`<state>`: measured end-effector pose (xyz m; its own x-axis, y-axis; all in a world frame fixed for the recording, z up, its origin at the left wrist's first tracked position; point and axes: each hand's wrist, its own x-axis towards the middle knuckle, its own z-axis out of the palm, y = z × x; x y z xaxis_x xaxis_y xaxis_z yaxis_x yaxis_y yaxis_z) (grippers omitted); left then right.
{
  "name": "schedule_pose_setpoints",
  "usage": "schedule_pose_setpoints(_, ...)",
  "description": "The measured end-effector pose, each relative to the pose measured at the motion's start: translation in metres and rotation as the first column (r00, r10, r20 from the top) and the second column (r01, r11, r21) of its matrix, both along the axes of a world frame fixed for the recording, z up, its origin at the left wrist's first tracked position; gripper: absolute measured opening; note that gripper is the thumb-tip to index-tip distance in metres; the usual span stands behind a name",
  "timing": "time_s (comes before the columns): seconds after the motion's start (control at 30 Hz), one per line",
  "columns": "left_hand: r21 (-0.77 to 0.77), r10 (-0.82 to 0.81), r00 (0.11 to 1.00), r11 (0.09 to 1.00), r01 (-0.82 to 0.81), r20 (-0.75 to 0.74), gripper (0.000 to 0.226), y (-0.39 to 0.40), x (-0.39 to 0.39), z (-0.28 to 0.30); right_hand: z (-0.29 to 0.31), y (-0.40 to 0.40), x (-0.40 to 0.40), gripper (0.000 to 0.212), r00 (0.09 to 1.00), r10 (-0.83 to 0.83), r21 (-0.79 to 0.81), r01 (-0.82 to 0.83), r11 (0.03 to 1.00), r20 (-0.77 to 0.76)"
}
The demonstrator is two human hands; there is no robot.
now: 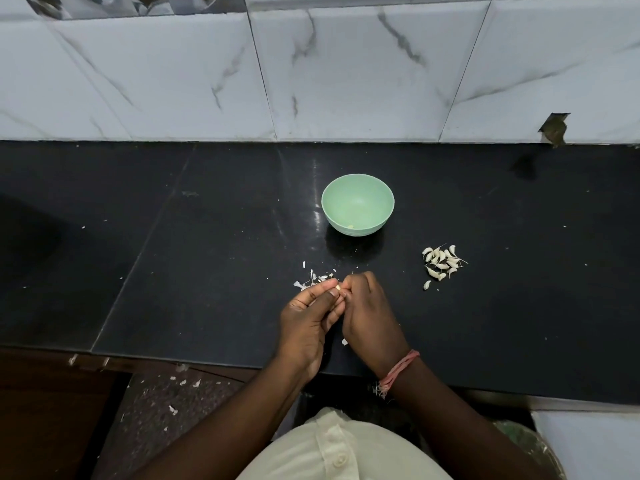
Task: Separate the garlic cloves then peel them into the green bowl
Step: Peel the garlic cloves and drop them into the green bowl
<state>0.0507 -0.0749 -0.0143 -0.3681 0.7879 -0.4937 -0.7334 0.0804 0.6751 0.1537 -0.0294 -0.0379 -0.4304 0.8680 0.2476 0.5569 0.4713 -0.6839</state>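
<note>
Over counter [207, 237], hands apparently pinching clove [337, 288].

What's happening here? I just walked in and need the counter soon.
A person is peeling garlic over the black stone counter. Both hands, left hand and right hand, pinch one small garlic clove between the fingertips. A pile of unpeeled white cloves waits to the right. The pale green plastic bowl holds hardly anything yet, and papery white skins lie beside the hands.
</note>
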Motion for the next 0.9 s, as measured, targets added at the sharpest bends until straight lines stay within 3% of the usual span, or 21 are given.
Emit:
schedule_pose_setpoints(0.23, -0.003, -0.003, 1.0, 1.0, 0.003, -0.005, 0.02, 0.0011, -0.0011, -0.0013, 0.0031, 0.0031, 0.0012, 0.027, 1.0, 0.016, -0.071, -0.016, 0.997, -0.005)
schedule_pose_setpoints(0.43, -0.009, -0.022, 1.0, 1.0, 0.021, -0.019, 0.02, 0.0015, -0.0013, -0.0018, 0.0006, 0.002, 0.0, 0.016, 0.999, 0.014, -0.107, -0.01, 0.994, 0.038)
schedule_pose_setpoints(0.57, -0.007, -0.015, 1.0, 1.0, 0.015, -0.027, 0.019, 0.0033, -0.0004, -0.0026, 0.0013, 0.001, -0.004, 0.031, 0.999, 0.017, -0.101, -0.011, 0.995, 0.052)
schedule_pose_setpoints(0.8, 0.049, -0.025, 0.999, 0.998, 0.026, -0.038, 0.017, 0.0035, -0.0058, -0.006, 0.0071, 0.0057, 0.0001, 0.039, 0.996, 0.09, -0.153, -0.088, 0.984, 0.005)
schedule_pose_setpoints(0.9, 0.067, -0.034, 0.998, 0.997, 0.037, -0.049, 0.023, 0.0027, -0.006, -0.0057, 0.0065, 0.0076, 0.0029, 0.026, 0.991, 0.133, -0.165, -0.135, 0.977, -0.021)
